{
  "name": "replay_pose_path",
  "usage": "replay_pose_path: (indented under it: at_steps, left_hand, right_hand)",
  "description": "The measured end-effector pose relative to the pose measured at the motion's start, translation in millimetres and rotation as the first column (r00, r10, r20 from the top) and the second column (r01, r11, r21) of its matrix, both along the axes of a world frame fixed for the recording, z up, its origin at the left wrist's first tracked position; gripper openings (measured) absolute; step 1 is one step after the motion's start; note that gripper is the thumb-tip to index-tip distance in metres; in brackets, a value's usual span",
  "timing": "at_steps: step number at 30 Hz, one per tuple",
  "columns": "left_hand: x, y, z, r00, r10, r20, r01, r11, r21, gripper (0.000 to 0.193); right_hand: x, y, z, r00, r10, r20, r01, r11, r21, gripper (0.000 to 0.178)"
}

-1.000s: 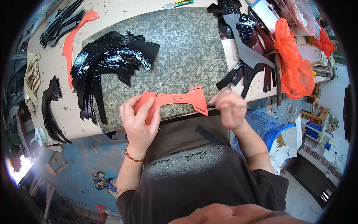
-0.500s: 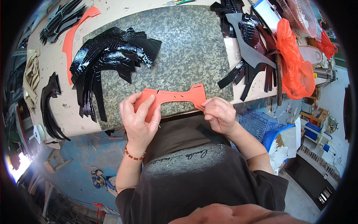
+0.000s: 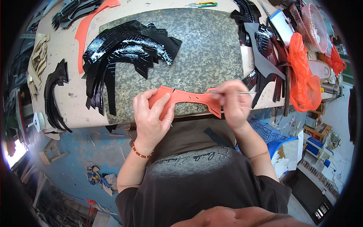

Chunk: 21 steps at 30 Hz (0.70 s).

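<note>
A coral-red template (image 3: 191, 97), narrow-waisted with small dark slots, is held at the worktop's near edge. My left hand (image 3: 151, 115) grips its left end, thumb and fingers pressed on it. Over the right end is my right hand (image 3: 237, 104), smeared by motion, with a thin silvery pen-like tool (image 3: 247, 92) in its fingers. The tool lies nearly level, its point along the template's upper edge. Whether a sheet lies under the template I cannot make out. Beyond my left hand, a fanned stack of glossy black strips (image 3: 124, 47) rests on the mottled stone slab (image 3: 200, 41).
Another coral template (image 3: 81, 41) and curved black pieces (image 3: 56, 94) lie left on the table. At right are a grey template (image 3: 261, 53), dark strips, a red plastic bag (image 3: 302, 75) and a pink basket (image 3: 315, 26). Green-and-yellow-handled snips (image 3: 206, 4) lie at the far edge.
My right hand has left its pinch on the template's right end and risen, with the thin tool now showing in it. The template and left hand have shifted slightly right in view.
</note>
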<state>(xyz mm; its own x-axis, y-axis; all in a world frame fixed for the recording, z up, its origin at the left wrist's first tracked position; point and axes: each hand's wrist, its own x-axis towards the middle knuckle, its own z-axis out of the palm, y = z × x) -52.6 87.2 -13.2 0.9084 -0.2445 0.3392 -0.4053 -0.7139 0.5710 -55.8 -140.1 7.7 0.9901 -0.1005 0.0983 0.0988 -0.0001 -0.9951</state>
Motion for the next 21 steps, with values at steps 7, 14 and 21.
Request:
replay_pose_path:
  at_steps: [7,14,21]
  left_hand:
    - [0.4,-1.4,1.2,1.0,-0.008,0.01,0.008,1.0,-0.027,0.033]
    - [0.5,3.2,-0.3,0.999,0.026,0.018,-0.025,0.998,-0.058,0.033]
    - [-1.3,53.5,1.0,0.952,0.172,-0.255,-0.297,0.294,-0.909,0.033]
  right_hand:
    - [39.0,44.3,-2.2,0.935,0.351,0.051,-0.274,0.808,-0.522,0.01]
    - [51.4,35.0,0.2,0.983,0.157,0.095,-0.078,0.824,-0.561,0.014]
    - [38.9,26.6,19.7,0.958,0.285,-0.034,-0.216,0.636,-0.741,0.013]
